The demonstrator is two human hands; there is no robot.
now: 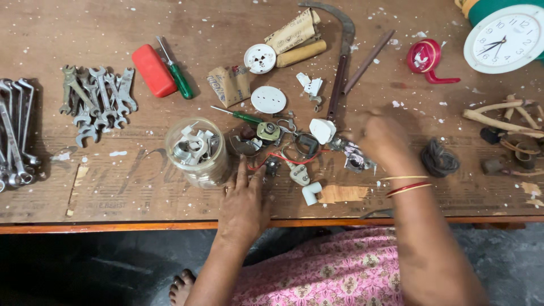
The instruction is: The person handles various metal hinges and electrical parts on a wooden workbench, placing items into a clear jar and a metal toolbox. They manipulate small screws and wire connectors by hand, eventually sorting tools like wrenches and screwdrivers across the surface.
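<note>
The left hand (pixel 245 199) is lying flat, fingers spread, empty, on the brown wooden table (pixel 141 187). At its ten o'clock is sitting a clear plastic jar (pixel 196 152). The right hand (pixel 381 139) is blurring; grip cannot be told, over small metal parts (pixel 356 160).

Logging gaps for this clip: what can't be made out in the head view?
- Right hand: motion-blurred, so its grip and whatever lies under it are unclear.
- Clock: cut off by the right edge.
- Long spanners: cut off by the left edge.
- Jar contents: small white and metal parts, too jumbled to identify.
- Left hand: fingertips reach the small parts; contact too small to tell.
</note>
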